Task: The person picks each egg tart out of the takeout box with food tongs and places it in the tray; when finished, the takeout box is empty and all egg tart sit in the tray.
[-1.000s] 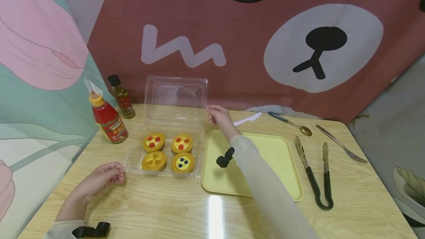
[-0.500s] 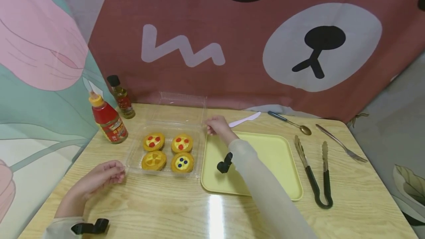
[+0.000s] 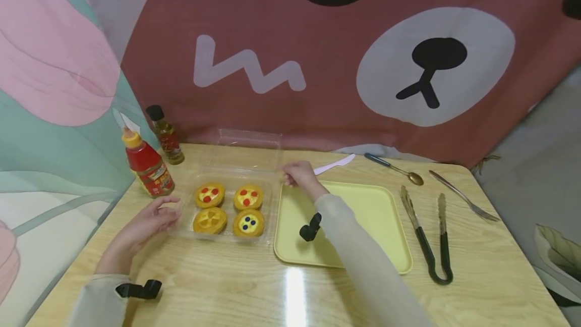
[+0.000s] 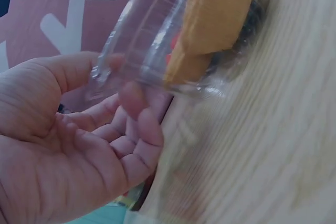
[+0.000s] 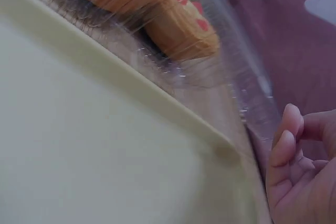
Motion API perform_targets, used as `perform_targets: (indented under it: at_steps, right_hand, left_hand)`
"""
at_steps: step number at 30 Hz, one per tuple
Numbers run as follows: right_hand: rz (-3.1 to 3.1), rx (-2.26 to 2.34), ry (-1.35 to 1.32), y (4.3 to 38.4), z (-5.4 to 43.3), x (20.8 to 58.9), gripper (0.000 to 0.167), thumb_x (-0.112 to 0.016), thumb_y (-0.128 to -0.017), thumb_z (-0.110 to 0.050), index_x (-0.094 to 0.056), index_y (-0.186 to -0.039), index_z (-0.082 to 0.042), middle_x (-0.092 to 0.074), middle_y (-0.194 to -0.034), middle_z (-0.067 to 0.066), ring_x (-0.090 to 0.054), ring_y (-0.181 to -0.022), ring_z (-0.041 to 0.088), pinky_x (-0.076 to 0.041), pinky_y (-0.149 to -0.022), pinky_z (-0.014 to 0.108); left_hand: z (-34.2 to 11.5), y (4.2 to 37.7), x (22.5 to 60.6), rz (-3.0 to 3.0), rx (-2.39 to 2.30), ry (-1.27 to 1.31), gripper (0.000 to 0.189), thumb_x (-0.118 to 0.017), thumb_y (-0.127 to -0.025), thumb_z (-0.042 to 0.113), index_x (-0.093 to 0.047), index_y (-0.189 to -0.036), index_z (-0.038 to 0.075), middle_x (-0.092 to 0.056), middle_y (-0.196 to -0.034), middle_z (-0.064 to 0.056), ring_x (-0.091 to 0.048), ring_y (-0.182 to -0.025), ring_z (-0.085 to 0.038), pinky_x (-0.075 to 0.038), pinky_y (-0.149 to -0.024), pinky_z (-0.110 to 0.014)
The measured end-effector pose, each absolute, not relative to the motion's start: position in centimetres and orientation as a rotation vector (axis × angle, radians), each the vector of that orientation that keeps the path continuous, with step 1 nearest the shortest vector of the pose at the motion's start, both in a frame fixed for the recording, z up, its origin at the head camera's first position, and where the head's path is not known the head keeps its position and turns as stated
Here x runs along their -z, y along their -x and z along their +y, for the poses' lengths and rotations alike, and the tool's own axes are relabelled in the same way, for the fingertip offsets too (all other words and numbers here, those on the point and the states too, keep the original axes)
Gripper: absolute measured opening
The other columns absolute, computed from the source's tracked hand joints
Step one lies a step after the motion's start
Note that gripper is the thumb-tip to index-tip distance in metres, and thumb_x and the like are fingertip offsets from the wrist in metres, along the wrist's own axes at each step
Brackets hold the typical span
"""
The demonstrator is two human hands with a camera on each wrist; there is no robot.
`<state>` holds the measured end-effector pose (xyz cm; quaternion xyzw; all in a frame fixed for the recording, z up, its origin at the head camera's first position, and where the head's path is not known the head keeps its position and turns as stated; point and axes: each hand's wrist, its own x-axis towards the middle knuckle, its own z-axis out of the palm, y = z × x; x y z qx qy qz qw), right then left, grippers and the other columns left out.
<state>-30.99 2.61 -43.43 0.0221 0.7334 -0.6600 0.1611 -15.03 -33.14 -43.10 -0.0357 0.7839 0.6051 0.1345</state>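
A clear plastic clamshell food container (image 3: 268, 238) lies on the table with its lid (image 3: 247, 153) tipped back toward the wall. Inside sit several toy tarts, among them one with blue dots (image 3: 248, 223), one with a pastry cross (image 3: 211, 220) and two with red dots. My left hand (image 3: 152, 223) is at the container's left edge, fingers loosely bent; in the left wrist view its thumb (image 4: 79, 69) lies partly behind the clear rim. My right hand (image 3: 300, 175) pinches at the lid's right edge, thumb and fingertips close together; the plastic between them is hard to see.
A yellow tray (image 3: 363, 246) stands right of the container, under my right forearm. Beyond it lie tongs (image 3: 428, 251), a fork (image 3: 463, 196), a spoon (image 3: 395, 168) and a pink plastic knife (image 3: 335, 164). A red sauce bottle (image 3: 150, 168) and a dark-capped bottle (image 3: 165, 138) stand at left.
The lid has tipped back and down from its raised position, my right hand lowering with it. My left hand has moved up along the container's left edge, its fingers loosening.
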Motion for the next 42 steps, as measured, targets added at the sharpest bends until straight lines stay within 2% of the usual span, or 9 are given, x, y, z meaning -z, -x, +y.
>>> perform_targets:
  at_steps: [7, 14, 18, 25, 30, 33, 37, 40, 42]
  right_hand:
    - [2.13, 1.937, 0.007, 29.0, 6.9, 40.7, 0.038, -0.057, -0.094, -0.014, -0.053, -0.125, 0.008, -0.055, -0.063, 0.002, -0.051, -0.045, 0.006, -0.045, -0.047, 0.02]
    - [2.18, 1.987, 0.119, 25.3, 14.3, 38.7, 0.037, -0.056, -0.095, -0.018, -0.051, -0.122, 0.007, -0.052, -0.06, -0.002, -0.05, -0.046, 0.007, -0.045, -0.048, 0.022]
    - [2.302, 1.918, 0.165, 22.2, 19.0, 38.3, 0.039, -0.056, -0.096, -0.02, -0.051, -0.121, 0.008, -0.054, -0.061, -0.001, -0.052, -0.048, 0.008, -0.048, -0.05, 0.025]
    - [2.656, 1.636, 0.177, 17.6, 26.0, 39.6, 0.038, -0.057, -0.096, -0.024, -0.054, -0.118, 0.008, -0.059, -0.068, 0.007, -0.058, -0.054, 0.015, -0.051, -0.053, 0.033]
    - [3.172, 1.1, 0.098, 15.9, 29.5, 41.1, 0.035, -0.057, -0.095, -0.027, -0.061, -0.111, 0.005, -0.062, -0.08, 0.012, -0.057, -0.063, 0.021, -0.045, -0.051, 0.031]
    - [3.272, 0.786, -0.099, 15.2, 31.0, 41.5, 0.054, -0.055, -0.094, -0.039, -0.056, -0.118, 0.009, -0.057, -0.097, 0.023, -0.056, -0.077, 0.033, -0.045, -0.055, 0.04]
    - [3.04, 0.666, -0.274, 14.8, 32.5, 41.9, 0.096, -0.049, -0.09, -0.059, -0.024, -0.136, 0.021, -0.029, -0.123, 0.047, -0.039, -0.103, 0.06, -0.042, -0.069, 0.061]
    - [2.871, 0.677, -0.327, 15.0, 33.0, 42.3, 0.114, -0.048, -0.086, -0.067, -0.003, -0.137, 0.025, -0.011, -0.126, 0.054, -0.024, -0.108, 0.067, -0.036, -0.077, 0.067]
    - [2.823, 0.679, -0.319, 15.2, 33.3, 42.8, 0.117, -0.049, -0.085, -0.067, -0.001, -0.134, 0.027, -0.01, -0.122, 0.055, -0.025, -0.107, 0.067, -0.037, -0.078, 0.066]
  left_hand:
    - [-32.8, 15.8, 43.6, 2.252, -1.838, 0.075, 0.065, -0.057, -0.095, 0.016, -0.018, -0.147, 0.005, -0.056, -0.09, 0.002, -0.055, -0.082, -0.01, -0.049, -0.074, -0.025]
    - [-32.8, 16.0, 44.5, 2.207, -1.847, 0.044, 0.049, -0.057, -0.096, 0.022, -0.04, -0.142, 0.017, -0.051, -0.081, 0.005, -0.049, -0.071, -0.011, -0.045, -0.066, -0.025]
    - [-32.8, 16.0, 44.7, 2.146, -1.886, -0.006, 0.041, -0.052, -0.098, 0.018, -0.045, -0.138, 0.022, -0.05, -0.079, 0.006, -0.048, -0.069, -0.01, -0.044, -0.064, -0.024]
    - [-32.9, 16.2, 44.9, 2.022, -2.021, -0.073, 0.037, -0.049, -0.099, 0.013, -0.05, -0.134, 0.024, -0.052, -0.083, 0.007, -0.049, -0.072, -0.008, -0.045, -0.066, -0.021]
    - [-33.1, 16.0, 45.0, 1.968, -2.058, -0.096, 0.036, -0.048, -0.1, 0.012, -0.052, -0.132, 0.026, -0.051, -0.082, 0.006, -0.049, -0.073, -0.008, -0.044, -0.065, -0.02]
    - [-33.2, 15.9, 45.1, 1.94, -2.083, -0.118, 0.035, -0.047, -0.1, 0.011, -0.054, -0.129, 0.029, -0.051, -0.081, 0.007, -0.049, -0.072, -0.007, -0.044, -0.064, -0.02]
    - [-33.3, 15.9, 45.1, 1.919, -2.104, -0.142, 0.035, -0.045, -0.1, 0.009, -0.055, -0.127, 0.03, -0.051, -0.08, 0.007, -0.049, -0.071, -0.007, -0.044, -0.063, -0.019]
    - [-33.3, 16.0, 45.1, 1.935, -2.087, -0.14, 0.035, -0.045, -0.1, 0.01, -0.054, -0.129, 0.029, -0.051, -0.081, 0.007, -0.049, -0.072, -0.007, -0.044, -0.065, -0.02]
    - [-33.2, 16.2, 45.1, 1.947, -2.069, -0.128, 0.035, -0.045, -0.101, 0.011, -0.052, -0.131, 0.027, -0.051, -0.082, 0.007, -0.049, -0.073, -0.008, -0.044, -0.066, -0.021]
